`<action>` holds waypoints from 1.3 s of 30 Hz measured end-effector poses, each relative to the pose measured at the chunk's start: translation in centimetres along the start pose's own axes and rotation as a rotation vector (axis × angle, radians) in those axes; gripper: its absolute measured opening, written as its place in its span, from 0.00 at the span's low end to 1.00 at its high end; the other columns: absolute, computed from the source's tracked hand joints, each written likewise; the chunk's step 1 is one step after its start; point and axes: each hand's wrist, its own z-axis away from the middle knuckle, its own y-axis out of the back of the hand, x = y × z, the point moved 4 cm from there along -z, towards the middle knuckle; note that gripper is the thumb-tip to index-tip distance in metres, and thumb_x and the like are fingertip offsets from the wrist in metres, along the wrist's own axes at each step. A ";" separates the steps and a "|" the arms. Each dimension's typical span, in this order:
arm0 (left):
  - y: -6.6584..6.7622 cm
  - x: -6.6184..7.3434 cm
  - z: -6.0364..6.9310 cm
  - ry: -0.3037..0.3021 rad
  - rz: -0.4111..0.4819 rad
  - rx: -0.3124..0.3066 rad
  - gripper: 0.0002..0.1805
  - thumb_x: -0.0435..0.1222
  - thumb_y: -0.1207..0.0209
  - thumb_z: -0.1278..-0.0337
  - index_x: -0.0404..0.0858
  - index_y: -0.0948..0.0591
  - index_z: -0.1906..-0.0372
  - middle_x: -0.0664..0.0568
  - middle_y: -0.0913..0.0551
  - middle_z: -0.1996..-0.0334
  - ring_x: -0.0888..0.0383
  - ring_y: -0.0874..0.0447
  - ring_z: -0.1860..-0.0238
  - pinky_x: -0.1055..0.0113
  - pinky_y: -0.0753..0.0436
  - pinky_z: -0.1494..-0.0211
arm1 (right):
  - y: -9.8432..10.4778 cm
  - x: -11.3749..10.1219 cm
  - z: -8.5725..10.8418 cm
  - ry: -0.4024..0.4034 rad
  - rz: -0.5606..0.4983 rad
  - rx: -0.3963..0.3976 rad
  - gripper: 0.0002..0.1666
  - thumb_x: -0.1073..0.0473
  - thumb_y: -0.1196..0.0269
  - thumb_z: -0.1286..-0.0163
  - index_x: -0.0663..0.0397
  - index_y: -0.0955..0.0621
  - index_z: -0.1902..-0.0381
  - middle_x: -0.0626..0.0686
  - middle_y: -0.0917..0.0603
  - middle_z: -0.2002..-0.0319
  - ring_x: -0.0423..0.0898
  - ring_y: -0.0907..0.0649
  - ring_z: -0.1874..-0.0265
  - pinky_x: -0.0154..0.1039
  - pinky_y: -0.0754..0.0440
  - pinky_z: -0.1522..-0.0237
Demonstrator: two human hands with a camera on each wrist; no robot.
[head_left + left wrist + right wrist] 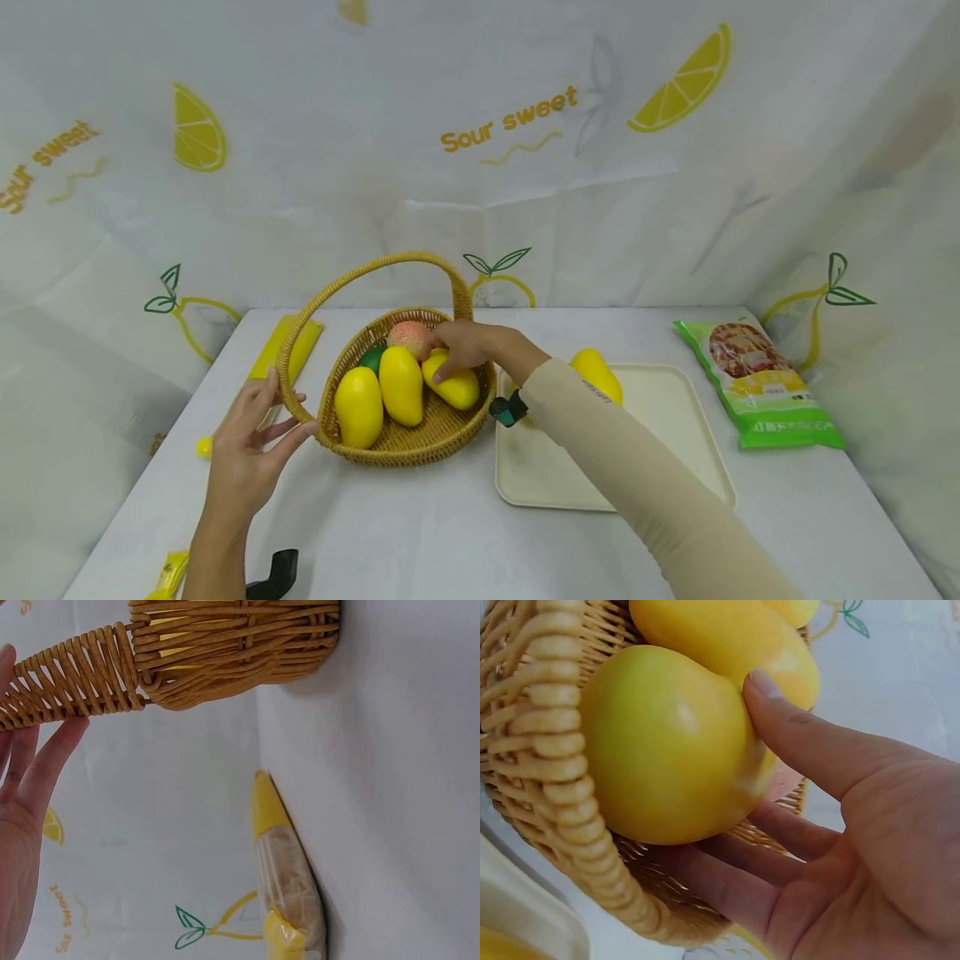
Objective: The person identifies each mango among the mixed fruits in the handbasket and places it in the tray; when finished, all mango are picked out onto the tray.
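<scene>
A woven basket (420, 456) with a tall handle (288, 346) stands on the table. My left hand (243, 454) holds the handle near its lower left end, fingers on one side and thumb by the rim; the left wrist view shows fingertips against the wicker (82, 682). My right hand (465, 343) reaches into the basket and grips a yellow mango (667, 742) at its right side, thumb on top and fingers partly hidden beneath. Beside it lie two more mangoes, one in the middle (401, 387) and one at left (358, 408), a peach (407, 335) and a partly hidden green item (371, 358).
Right of the basket lies a cream tray (540, 479) bearing a yellow mango (597, 375), with my right forearm across it. A green food bag (776, 396) is at far right. Behind my left hand lies a yellow package (303, 346). A small yellow object (171, 575) sits at front left.
</scene>
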 end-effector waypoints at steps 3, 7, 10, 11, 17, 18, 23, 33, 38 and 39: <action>0.1 0.0 0.1 0.001 -0.005 0.007 0.47 0.36 0.31 0.50 0.31 0.38 0.24 0.57 0.23 0.47 0.67 0.17 0.45 0.80 0.13 0.48 | 0.2 -0.3 0.5 0.021 -0.001 0.010 0.26 0.51 0.33 0.28 0.45 0.22 0.34 0.51 0.28 0.26 0.52 0.30 0.25 0.50 0.31 0.19; 0.1 0.0 0.1 0.009 -0.014 0.013 0.47 0.30 0.30 0.52 0.31 0.37 0.25 0.56 0.22 0.47 0.66 0.17 0.45 0.80 0.13 0.48 | 0.5 -0.5 1.4 0.049 0.004 0.037 0.25 0.51 0.33 0.28 0.47 0.22 0.35 0.51 0.26 0.28 0.51 0.29 0.27 0.49 0.31 0.20; -0.1 0.0 0.0 0.014 -0.024 0.012 0.47 0.27 0.30 0.53 0.31 0.37 0.25 0.58 0.23 0.46 0.66 0.18 0.45 0.81 0.13 0.48 | 1.0 -0.6 2.2 0.066 0.001 0.064 0.25 0.51 0.33 0.28 0.47 0.22 0.35 0.50 0.24 0.29 0.50 0.27 0.28 0.48 0.30 0.21; -0.1 0.0 0.0 0.015 -0.023 0.012 0.47 0.27 0.30 0.53 0.32 0.37 0.25 0.58 0.23 0.46 0.66 0.18 0.45 0.80 0.13 0.48 | 1.2 -0.7 2.5 0.073 -0.001 0.073 0.26 0.51 0.33 0.28 0.47 0.22 0.35 0.50 0.24 0.30 0.50 0.27 0.28 0.48 0.30 0.21; -0.2 -0.1 0.1 0.012 0.012 0.014 0.47 0.24 0.30 0.54 0.31 0.37 0.25 0.58 0.23 0.47 0.67 0.17 0.45 0.80 0.13 0.49 | 2.4 -0.8 4.0 0.119 0.013 0.111 0.27 0.48 0.32 0.29 0.44 0.22 0.35 0.50 0.23 0.30 0.50 0.27 0.29 0.49 0.29 0.21; -0.3 -0.1 0.1 0.012 0.015 0.014 0.47 0.25 0.30 0.54 0.30 0.37 0.25 0.57 0.23 0.48 0.67 0.17 0.45 0.80 0.13 0.49 | 2.6 -0.9 4.3 0.130 0.014 0.114 0.27 0.48 0.32 0.29 0.44 0.22 0.34 0.50 0.23 0.31 0.50 0.26 0.29 0.49 0.29 0.22; -0.1 0.0 0.1 0.004 -0.002 0.014 0.46 0.37 0.31 0.50 0.29 0.37 0.26 0.58 0.23 0.48 0.67 0.17 0.45 0.80 0.13 0.49 | 3.4 -1.1 6.2 0.182 -0.011 0.136 0.27 0.50 0.32 0.29 0.46 0.21 0.35 0.50 0.21 0.32 0.50 0.24 0.34 0.49 0.24 0.26; 0.0 0.1 0.1 0.007 -0.010 0.022 0.46 0.31 0.30 0.52 0.29 0.36 0.26 0.59 0.23 0.47 0.66 0.17 0.45 0.80 0.13 0.50 | 4.0 -0.3 10.1 0.238 -0.142 0.181 0.27 0.52 0.29 0.32 0.47 0.20 0.37 0.48 0.20 0.35 0.47 0.24 0.32 0.46 0.19 0.29; -0.1 0.0 0.0 0.007 -0.008 0.022 0.50 0.18 0.30 0.60 0.29 0.36 0.26 0.59 0.23 0.47 0.66 0.17 0.45 0.80 0.13 0.49 | 4.5 1.0 12.2 0.202 -0.145 0.228 0.27 0.52 0.28 0.33 0.45 0.19 0.38 0.48 0.20 0.35 0.49 0.22 0.35 0.49 0.19 0.29; -0.1 0.0 0.0 0.007 -0.009 0.022 0.50 0.17 0.30 0.60 0.29 0.36 0.26 0.59 0.23 0.47 0.66 0.18 0.45 0.80 0.13 0.49 | 4.6 1.3 12.6 0.191 -0.141 0.239 0.26 0.51 0.28 0.33 0.44 0.19 0.38 0.48 0.20 0.35 0.50 0.21 0.35 0.50 0.19 0.30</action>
